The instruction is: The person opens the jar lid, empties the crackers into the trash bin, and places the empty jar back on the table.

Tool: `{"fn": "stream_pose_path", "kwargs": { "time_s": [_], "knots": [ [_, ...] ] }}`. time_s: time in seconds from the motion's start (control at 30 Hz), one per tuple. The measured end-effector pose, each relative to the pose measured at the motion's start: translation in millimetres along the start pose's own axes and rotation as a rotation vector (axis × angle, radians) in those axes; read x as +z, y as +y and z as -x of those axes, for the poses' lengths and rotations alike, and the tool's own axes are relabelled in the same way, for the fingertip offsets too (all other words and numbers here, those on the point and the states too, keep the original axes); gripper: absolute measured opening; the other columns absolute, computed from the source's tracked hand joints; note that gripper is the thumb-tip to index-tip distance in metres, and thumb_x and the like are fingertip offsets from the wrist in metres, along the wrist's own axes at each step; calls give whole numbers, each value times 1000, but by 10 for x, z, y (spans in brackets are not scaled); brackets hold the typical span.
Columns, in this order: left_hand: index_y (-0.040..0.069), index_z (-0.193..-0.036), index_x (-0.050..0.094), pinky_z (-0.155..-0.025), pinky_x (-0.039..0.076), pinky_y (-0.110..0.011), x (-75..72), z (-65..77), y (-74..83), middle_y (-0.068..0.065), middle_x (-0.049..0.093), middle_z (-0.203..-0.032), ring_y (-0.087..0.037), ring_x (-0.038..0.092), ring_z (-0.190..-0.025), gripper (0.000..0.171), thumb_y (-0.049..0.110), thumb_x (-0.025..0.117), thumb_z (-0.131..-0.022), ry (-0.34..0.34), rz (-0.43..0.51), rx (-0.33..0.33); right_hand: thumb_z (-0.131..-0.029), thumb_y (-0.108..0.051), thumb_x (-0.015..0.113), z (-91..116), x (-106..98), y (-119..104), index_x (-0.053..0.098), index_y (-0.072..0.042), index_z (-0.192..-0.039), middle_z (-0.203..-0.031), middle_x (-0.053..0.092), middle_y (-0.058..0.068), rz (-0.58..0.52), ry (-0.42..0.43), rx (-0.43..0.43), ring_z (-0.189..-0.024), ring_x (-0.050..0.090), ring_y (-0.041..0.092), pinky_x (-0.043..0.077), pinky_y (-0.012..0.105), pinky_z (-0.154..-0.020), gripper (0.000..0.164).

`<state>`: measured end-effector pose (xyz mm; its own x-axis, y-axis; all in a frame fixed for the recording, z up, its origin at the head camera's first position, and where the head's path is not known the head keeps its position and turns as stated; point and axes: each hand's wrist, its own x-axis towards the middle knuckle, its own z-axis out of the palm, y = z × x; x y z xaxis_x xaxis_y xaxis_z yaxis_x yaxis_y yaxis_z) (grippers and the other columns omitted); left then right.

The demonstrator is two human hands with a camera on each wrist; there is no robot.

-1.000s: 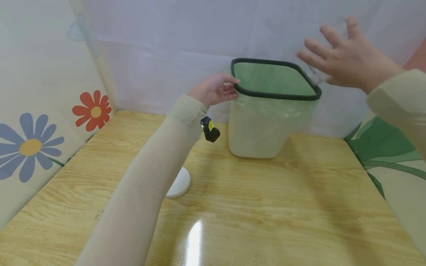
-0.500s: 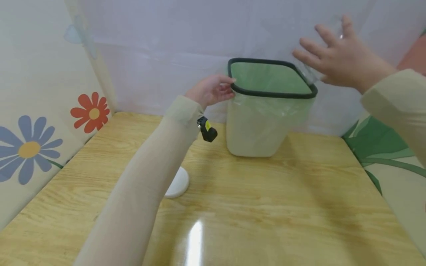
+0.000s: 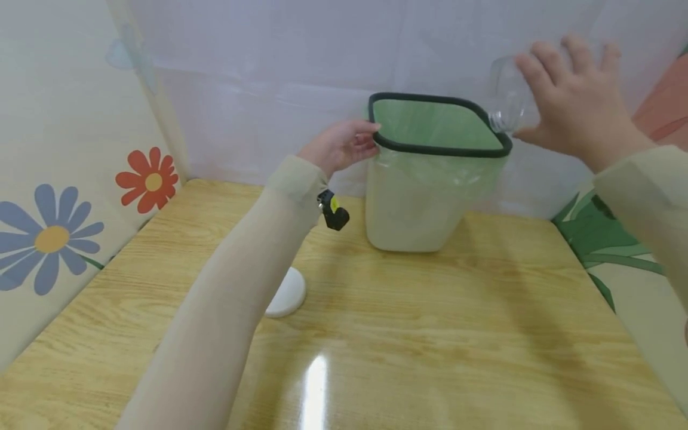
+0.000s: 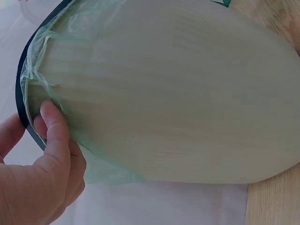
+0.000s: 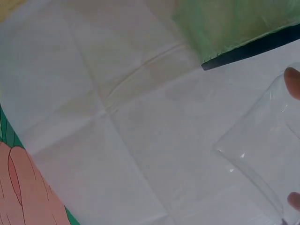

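A cream trash bin [image 3: 411, 203] with a black rim ring [image 3: 441, 149] and a green translucent liner bag [image 3: 430, 122] stands upright at the back of the table. My left hand [image 3: 344, 144] pinches its left rim; the left wrist view shows thumb and fingers on either side of the rim and liner [image 4: 35, 70]. Up at the bin's right side, my right hand [image 3: 583, 101] holds a clear jar [image 3: 506, 89]. The jar tilts mouth-down, its threaded neck right at the right rim. In the right wrist view the jar [image 5: 258, 145] is see-through, with only fingertips showing.
A white round disc [image 3: 289, 294] lies on the wood-grain table [image 3: 430, 334], partly covered by my left forearm. Behind the bin hangs a pale cloth [image 3: 295, 65]. Flower-patterned panels [image 3: 51, 239] border the left side, and leaf-patterned ones [image 3: 602, 233] the right.
My right hand has turned and shifted slightly right, its fingers less spread, so more of the tilted jar shows beside the rim. The left hand keeps its grip.
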<state>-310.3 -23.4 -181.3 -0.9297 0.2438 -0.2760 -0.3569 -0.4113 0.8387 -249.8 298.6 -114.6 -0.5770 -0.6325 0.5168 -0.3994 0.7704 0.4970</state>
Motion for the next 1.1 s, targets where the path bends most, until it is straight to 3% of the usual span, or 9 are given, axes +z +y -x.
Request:
{"fn": "stream_pose_path", "kwargs": {
  "time_s": [0.13, 0.23, 0.3, 0.63, 0.8, 0.93, 1.1],
  "knots": [
    [-2, -120, 54, -103, 42, -33, -53, 31, -30, -9, 55, -94, -17, 55, -79, 24, -1, 54, -97, -54, 0, 28, -59, -17, 88, 104, 21, -29, 25, -2, -146, -142, 31, 27, -79, 58, 81, -132, 26, 51, 19, 74, -99, 108],
    [0, -141, 41, -106, 39, -33, -130, 75, -35, -9, 53, -97, -17, 54, -80, 43, -1, 48, -99, -94, 3, 52, -63, -19, 88, 167, 1, -65, 22, -1, -147, -144, 29, 27, -149, 21, 225, -133, 24, 48, 18, 68, -104, 108],
    [1, -147, 34, -108, 37, -33, -183, 109, -23, -9, 51, -97, -17, 53, -81, 48, -1, 46, -100, -103, 1, 65, -65, -20, 88, 215, -17, -91, 20, -1, -149, -146, 27, 28, -197, 16, 317, -134, 23, 46, 17, 65, -107, 109],
    [5, -149, 34, -97, 47, -32, -348, 294, 6, -6, 51, -97, -18, 55, -87, 50, 4, 47, -101, -104, -113, 117, -74, -27, 81, 408, -5, -142, 19, -12, -153, -154, 25, 16, -398, 82, 620, -140, 21, 32, 15, 59, -111, 102],
    [4, -150, 31, -103, 43, -38, -424, 390, -75, -7, 48, -99, -19, 57, -83, 49, 7, 45, -102, -120, -200, 162, -72, -20, 84, 506, 23, -194, 21, -17, -153, -153, 28, 8, -528, 165, 737, -139, 25, 23, 15, 37, -115, 103],
    [3, -151, 29, -104, 42, -41, -465, 473, -118, -13, 48, -115, -22, 57, -89, 49, 8, 42, -103, -123, -270, 198, -71, -17, 86, 581, 28, -250, 21, -22, -152, -151, 29, 2, -662, 224, 823, -137, 26, 16, 14, 26, -114, 105],
    [3, -151, 30, -101, 44, -41, -532, 572, -141, -22, 42, -139, -29, 56, -105, 50, 9, 43, -103, -95, -370, 242, -74, -21, 84, 687, 21, -341, 18, -26, -153, -150, 26, -3, -777, 235, 944, -132, 26, 11, 19, 25, -111, 103]
  ]
}}
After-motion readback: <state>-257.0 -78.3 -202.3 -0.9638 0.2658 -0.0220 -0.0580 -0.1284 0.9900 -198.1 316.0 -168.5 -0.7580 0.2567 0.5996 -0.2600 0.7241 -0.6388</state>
